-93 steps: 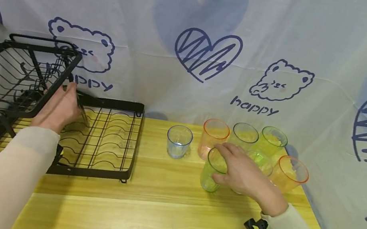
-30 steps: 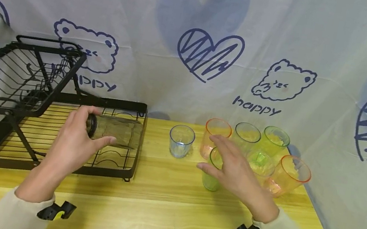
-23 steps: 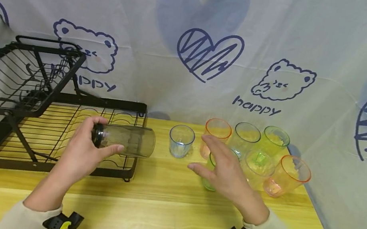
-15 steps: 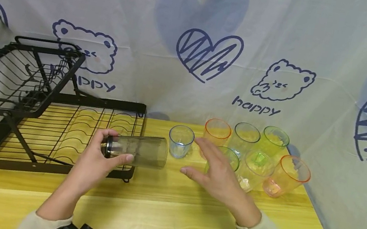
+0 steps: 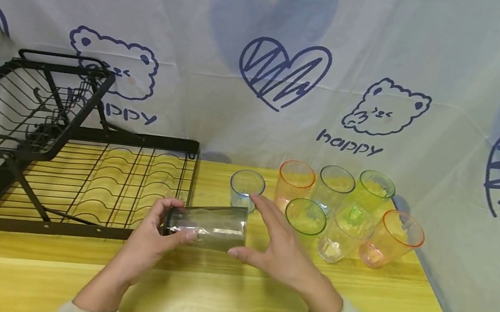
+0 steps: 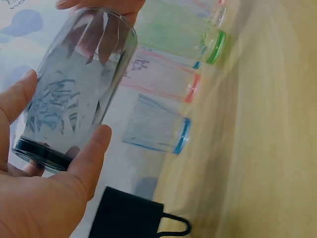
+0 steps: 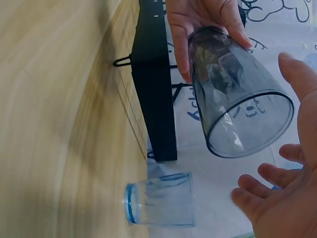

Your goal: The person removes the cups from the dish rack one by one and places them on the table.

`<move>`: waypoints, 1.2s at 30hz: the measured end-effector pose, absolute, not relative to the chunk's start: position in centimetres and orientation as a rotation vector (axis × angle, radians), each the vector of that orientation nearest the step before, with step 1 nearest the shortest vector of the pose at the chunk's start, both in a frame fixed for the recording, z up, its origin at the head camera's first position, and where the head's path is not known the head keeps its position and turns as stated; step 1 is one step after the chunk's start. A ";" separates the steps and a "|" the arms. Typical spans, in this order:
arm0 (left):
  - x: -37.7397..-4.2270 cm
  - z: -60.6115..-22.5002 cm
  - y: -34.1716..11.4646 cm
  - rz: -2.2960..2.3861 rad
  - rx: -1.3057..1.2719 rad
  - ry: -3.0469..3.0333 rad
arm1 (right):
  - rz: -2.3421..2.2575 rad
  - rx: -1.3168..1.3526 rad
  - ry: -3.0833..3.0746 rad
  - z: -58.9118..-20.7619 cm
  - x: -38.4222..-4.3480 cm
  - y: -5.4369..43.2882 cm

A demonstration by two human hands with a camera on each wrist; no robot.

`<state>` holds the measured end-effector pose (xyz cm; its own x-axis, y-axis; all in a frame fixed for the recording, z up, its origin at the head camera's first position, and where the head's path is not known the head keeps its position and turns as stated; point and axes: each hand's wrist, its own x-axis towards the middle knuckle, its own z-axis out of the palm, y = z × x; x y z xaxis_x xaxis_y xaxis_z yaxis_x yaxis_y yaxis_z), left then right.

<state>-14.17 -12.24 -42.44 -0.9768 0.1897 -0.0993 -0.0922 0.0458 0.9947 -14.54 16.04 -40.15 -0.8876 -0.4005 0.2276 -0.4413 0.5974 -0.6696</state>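
Observation:
A smoky grey drinking glass (image 5: 215, 230) lies on its side in the air above the front of the table, its mouth toward the right. My left hand (image 5: 147, 246) grips it near the thick base, thumb on the near side and fingers on the far side. My right hand (image 5: 285, 253) hovers at the mouth end with thumb and fingers spread. In the right wrist view a gap shows between those fingers and the glass's rim (image 7: 250, 124). Just behind stands a short blue-rimmed glass (image 5: 244, 188), partly covered by the right fingertips.
A black two-tier dish rack (image 5: 118, 233) stands on the left of the wooden table (image 5: 205, 303). At the right is a cluster of upright glasses, including green-rimmed (image 5: 305, 218), red-rimmed (image 5: 397, 238) and clear (image 5: 346, 233) ones. A printed cloth (image 5: 204, 16) hangs behind.
My left hand has come out of the rack with the grey glass and carried it right and nearer. My right hand has left the green-rimmed glass and moved left toward the grey one.

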 end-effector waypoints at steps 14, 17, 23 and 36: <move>-13.4 -44.4 -11.4 2.145 0.153 1.919 | 1.593 0.724 -2.666 -41.7 -13.6 15.0; -13.3 -44.5 -11.4 2.181 0.152 1.864 | 1.660 0.698 -2.630 -41.9 -13.5 14.9; -13.2 -44.8 -11.3 2.226 0.143 1.775 | 1.777 0.652 -2.562 -42.3 -13.4 14.7; -13.2 -44.7 -11.6 2.213 0.096 1.736 | 1.875 0.649 -2.545 -42.3 -13.2 14.7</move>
